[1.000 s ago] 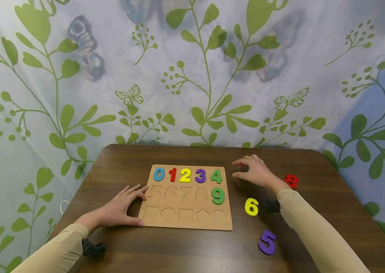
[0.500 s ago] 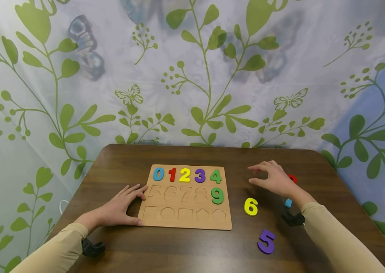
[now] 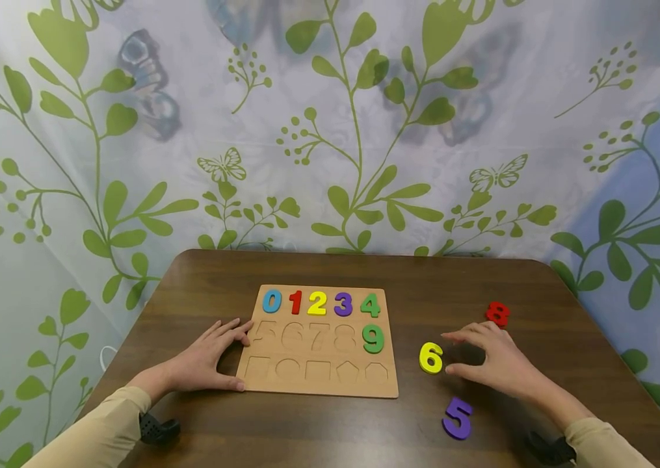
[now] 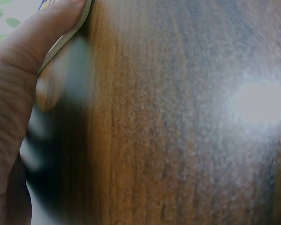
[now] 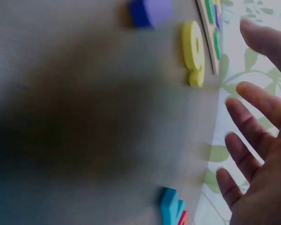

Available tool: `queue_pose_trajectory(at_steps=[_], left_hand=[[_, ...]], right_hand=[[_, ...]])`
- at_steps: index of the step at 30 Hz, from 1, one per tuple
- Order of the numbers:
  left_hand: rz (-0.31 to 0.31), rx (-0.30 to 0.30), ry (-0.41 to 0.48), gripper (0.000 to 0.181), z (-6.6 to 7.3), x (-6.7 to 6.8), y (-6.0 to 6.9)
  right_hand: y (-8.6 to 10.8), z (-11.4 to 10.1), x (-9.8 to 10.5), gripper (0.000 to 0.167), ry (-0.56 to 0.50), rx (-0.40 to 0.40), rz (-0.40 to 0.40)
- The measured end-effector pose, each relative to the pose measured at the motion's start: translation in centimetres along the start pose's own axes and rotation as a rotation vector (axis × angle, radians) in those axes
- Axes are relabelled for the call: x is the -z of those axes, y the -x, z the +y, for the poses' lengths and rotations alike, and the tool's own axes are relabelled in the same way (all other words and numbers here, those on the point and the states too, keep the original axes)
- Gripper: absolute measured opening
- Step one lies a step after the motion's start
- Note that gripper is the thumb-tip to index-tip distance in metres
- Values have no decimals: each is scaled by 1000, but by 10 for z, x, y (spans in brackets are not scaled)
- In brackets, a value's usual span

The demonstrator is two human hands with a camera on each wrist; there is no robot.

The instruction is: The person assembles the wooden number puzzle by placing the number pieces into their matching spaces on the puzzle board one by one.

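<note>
My left hand (image 3: pixel 207 361) rests against the left edge of a wooden number board (image 3: pixel 318 383), its thumb at the near corner and its fingers higher up. In the head view, numbers 0 to 4 fill the board's top row, and a green 9 (image 3: pixel 373 338) sits at the right of the second row. My right hand (image 3: pixel 496 361) hovers just right of a yellow 6 (image 3: pixel 431 358), thumb and fingers spread around a gap. In the right wrist view nothing is between its fingers. A blue piece (image 5: pixel 168 206) shows there but is hidden in the head view.
A purple 5 (image 3: pixel 458 418) lies nearer me than the 6. Behind my right hand is a red 8 (image 3: pixel 497 314). The brown table (image 3: pixel 330 435) meets a leaf-patterned curtain (image 3: pixel 330 130) at its far edge.
My right hand has moved right and then toward me, from beside the board's top right corner to beside the yellow 6. The red 8 shows fully again. My left hand stays put.
</note>
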State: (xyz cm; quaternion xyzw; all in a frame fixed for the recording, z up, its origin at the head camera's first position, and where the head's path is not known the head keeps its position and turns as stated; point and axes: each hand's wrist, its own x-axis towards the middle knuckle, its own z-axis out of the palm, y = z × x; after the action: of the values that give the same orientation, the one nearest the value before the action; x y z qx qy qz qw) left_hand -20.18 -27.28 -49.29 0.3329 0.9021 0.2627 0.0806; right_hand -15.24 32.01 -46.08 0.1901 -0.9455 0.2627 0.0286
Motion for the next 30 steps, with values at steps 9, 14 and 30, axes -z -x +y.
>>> queue_pose_trajectory(at_steps=[9, 14, 30], left_hand=[[-1, 2, 4, 65, -1, -1, 1], [3, -1, 8, 66, -1, -2, 1], [4, 12, 7, 64, 0, -3, 1]], right_hand=[[41, -15, -11, 68, 119, 3, -52], [56, -18, -19, 72, 179, -12, -22], [84, -23, -46, 70, 187, -184, 96]])
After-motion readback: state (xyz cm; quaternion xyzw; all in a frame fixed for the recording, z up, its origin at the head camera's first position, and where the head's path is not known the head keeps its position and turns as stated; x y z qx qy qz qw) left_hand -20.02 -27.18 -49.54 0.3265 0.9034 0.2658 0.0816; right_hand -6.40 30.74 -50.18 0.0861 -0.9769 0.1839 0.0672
